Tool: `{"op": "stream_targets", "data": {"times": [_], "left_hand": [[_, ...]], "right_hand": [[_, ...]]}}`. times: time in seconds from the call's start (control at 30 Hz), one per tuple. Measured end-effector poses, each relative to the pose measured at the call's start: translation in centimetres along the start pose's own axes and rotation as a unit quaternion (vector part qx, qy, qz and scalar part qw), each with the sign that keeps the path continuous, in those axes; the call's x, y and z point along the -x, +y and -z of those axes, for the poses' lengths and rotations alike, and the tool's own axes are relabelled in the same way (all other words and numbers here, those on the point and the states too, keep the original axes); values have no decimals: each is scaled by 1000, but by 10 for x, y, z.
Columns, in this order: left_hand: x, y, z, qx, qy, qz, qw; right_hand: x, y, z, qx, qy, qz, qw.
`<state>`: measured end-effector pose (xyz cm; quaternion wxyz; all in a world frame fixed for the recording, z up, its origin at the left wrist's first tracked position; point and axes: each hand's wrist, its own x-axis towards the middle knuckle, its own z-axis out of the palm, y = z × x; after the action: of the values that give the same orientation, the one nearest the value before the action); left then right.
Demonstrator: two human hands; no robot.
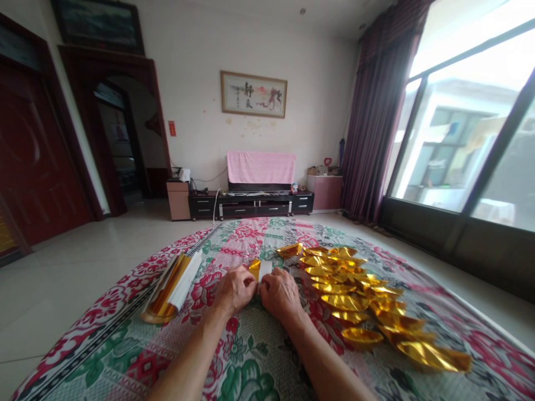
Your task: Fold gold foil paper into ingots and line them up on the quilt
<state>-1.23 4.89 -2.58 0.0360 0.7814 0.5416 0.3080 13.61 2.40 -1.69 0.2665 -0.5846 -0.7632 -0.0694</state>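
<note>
Between my two hands is a small sheet of gold foil paper (264, 269), partly folded, with its white back showing on the right and gold on the left. My left hand (237, 288) pinches its left side with the fingers curled. On the other side my right hand (279, 291) grips the paper, fingers bent and knuckles up. The near edge of the sheet is hidden by the fingertips. To the right lie several folded gold paper ingots (346, 302) in overlapping rows. Left of my hands rests a curled stack of gold and white paper sheets (171, 287).
A flower-patterned cloth (246, 362) covers the rounded surface under my hands. Beyond it stand a low black TV cabinet (254, 207) and a pink cloth (261, 167) draped over a screen. Large windows (455, 139) and a purple curtain (374, 122) are at the right.
</note>
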Motion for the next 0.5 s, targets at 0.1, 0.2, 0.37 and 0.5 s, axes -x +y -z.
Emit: {"op": "stream_targets", "data": {"times": [0.1, 0.2, 0.37, 0.5], "left_hand": [[0, -1, 0, 6, -7, -11, 1000], [-1, -2, 0, 8, 11, -3, 1000], [-2, -6, -1, -27, 51, 44, 997], [-2, -9, -1, -20, 26, 36, 999]], "right_hand": [[0, 0, 1, -7, -2, 7, 1000], [-1, -1, 1, -25, 3, 31, 999], [0, -2, 3, -33, -11, 41, 999], [1, -1, 0, -28, 0, 37, 999]]}}
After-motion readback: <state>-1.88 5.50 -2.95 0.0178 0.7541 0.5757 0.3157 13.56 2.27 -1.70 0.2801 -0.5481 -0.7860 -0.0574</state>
